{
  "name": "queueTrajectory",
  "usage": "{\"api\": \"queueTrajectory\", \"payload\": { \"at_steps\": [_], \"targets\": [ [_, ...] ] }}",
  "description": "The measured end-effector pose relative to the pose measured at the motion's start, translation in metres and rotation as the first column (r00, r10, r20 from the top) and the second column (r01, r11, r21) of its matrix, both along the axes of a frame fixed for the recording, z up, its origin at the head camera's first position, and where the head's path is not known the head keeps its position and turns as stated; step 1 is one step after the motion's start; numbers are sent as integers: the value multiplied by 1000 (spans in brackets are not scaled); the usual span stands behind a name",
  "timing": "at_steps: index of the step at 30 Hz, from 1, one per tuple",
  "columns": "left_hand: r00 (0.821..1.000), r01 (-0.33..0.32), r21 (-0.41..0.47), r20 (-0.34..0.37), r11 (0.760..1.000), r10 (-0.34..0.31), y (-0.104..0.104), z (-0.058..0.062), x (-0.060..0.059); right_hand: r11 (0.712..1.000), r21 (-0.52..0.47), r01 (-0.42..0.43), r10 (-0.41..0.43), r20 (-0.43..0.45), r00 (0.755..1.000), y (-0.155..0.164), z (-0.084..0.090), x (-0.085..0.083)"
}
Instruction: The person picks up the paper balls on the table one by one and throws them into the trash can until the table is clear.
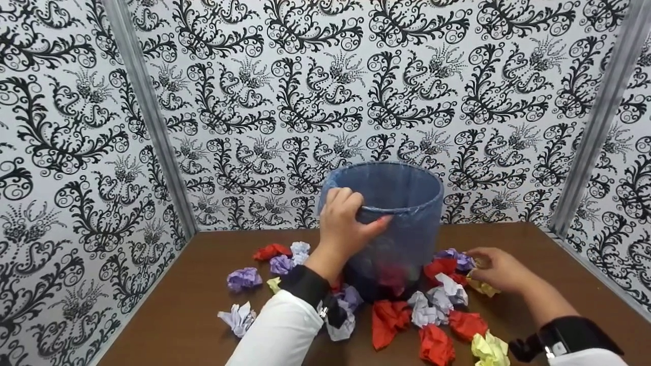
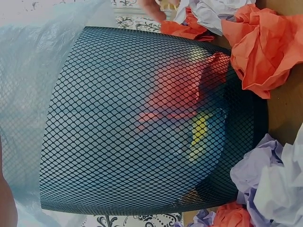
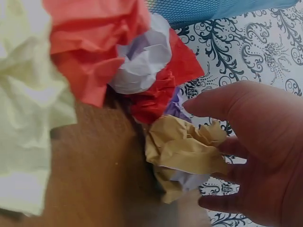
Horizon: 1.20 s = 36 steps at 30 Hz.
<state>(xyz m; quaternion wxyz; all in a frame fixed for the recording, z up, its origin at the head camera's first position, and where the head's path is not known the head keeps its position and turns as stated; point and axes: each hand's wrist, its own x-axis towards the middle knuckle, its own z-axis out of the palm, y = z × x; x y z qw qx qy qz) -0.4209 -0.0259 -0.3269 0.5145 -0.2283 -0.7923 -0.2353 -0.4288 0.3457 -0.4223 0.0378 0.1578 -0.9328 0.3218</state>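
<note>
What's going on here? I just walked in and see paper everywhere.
A person steadies a black mesh wastebasket lined with a blue plastic bag, the left hand gripping its rim. The right hand closes its fingers around a crumpled yellow paper ball on the brown wooden table. Red, purple, white and yellow paper balls lie scattered around the basket; some are already inside.

Black-and-white patterned walls (image 1: 285,91) enclose the brown table (image 1: 183,315).
</note>
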Motion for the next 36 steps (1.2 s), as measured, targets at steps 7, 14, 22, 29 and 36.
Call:
{"api": "queueTrajectory", "payload": {
  "at_steps": [7,14,22,29,36],
  "targets": [
    [1000,-3,-3,-8,1000,3,-1,0,0,999,37,0,0,14,1000,-1,-9,0],
    [1000,-3,3,-28,1000,3,0,-1,-2,998,60,-2,2,-9,1000,0,-10,3],
    [1000,-6,2,-24,1000,6,1,0,-1,998,42,-35,36,-17,999,3,-15,5],
    [1000,-2,0,-20,1000,2,1,-1,-1,996,91,-24,28,-39,999,4,-21,4],
    [1000,2,7,-29,1000,-2,1,0,0,995,97,-35,39,-47,998,5,-22,5]
  ]
}}
